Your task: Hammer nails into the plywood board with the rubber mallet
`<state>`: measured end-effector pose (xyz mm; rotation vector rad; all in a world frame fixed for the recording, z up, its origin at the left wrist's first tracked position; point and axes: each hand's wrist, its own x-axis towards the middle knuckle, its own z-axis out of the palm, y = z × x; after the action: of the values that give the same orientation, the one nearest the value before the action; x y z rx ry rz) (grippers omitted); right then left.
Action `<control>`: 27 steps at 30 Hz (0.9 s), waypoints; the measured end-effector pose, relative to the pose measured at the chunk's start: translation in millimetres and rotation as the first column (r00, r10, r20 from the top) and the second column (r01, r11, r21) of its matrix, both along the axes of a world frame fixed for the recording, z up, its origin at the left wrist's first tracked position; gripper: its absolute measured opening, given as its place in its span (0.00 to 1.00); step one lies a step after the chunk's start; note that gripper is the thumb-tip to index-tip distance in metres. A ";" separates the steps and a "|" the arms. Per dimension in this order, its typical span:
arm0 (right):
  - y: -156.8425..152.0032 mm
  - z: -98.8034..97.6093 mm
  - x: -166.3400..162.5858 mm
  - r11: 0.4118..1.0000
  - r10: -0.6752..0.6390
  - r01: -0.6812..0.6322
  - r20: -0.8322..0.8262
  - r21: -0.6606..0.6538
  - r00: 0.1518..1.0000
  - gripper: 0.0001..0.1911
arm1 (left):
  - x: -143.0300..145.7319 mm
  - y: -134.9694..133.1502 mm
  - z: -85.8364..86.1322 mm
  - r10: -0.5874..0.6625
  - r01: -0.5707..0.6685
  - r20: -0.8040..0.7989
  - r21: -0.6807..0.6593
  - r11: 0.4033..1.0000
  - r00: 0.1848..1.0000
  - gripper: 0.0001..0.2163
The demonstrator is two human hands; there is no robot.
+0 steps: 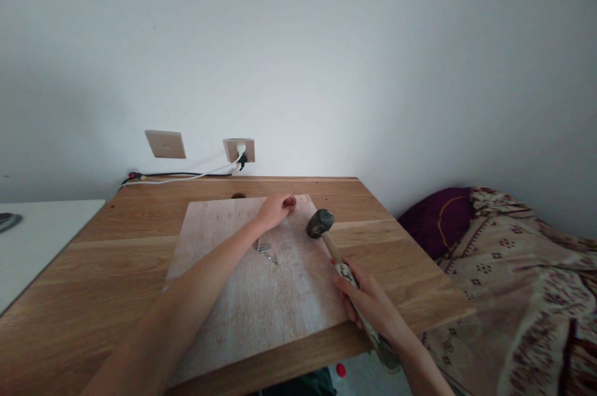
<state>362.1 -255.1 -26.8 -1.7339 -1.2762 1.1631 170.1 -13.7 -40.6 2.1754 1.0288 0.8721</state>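
Observation:
My right hand (362, 296) is wrapped round the handle of a hammer (334, 250). The dark, blocky hammer head is just above the right edge of a pale wooden board (224, 321). Near the board's far right corner, my left hand (276, 211) has its fingers curled together over the surface. What it holds, if anything, is too small to make out. A few loose nails (263, 249) lie on the board beside my left forearm. Small marks or nail heads run in a row along the board's far left part.
The board lies on a wooden table (382, 247) against a white wall. White and black cables (186, 176) run along the back edge to a wall socket (240, 150). A bed with patterned bedding (508, 284) is at right, a white surface (44, 234) at left.

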 end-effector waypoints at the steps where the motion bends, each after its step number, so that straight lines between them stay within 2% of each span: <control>1: 0.1 0.9 -0.4 1.000 -0.001 0.001 0.000 -0.003 1.000 0.34 | 0.5 0.4 0.0 -0.002 0.002 -0.002 0.001 1.000 1.000 0.06; 6: 0.6 4.9 -1.5 1.000 -0.010 0.011 0.009 -0.022 1.000 0.36 | 1.9 1.0 -0.3 -0.011 0.011 -0.011 0.005 1.000 1.000 0.05; 13: 0.1 0.8 0.8 1.000 0.020 -0.020 0.007 -0.006 1.000 0.33 | 0.9 -1.2 -0.9 -0.022 0.023 -0.013 0.029 0.999 1.000 0.06; 21: -1.0 1.4 0.4 1.000 0.021 -0.021 0.040 -0.009 0.999 0.37 | 1.1 -3.9 1.8 -0.034 0.041 -0.087 0.088 0.995 0.996 0.06; 27: 13.6 12.1 -9.2 0.998 -0.003 -0.001 0.055 0.070 0.998 0.27 | 2.9 -1.3 0.5 0.002 -0.002 -0.072 0.008 1.000 0.997 0.05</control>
<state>352.8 -241.5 -14.7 -1.7256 -1.3328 1.0641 173.0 -14.9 -40.0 2.2275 1.0641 0.8049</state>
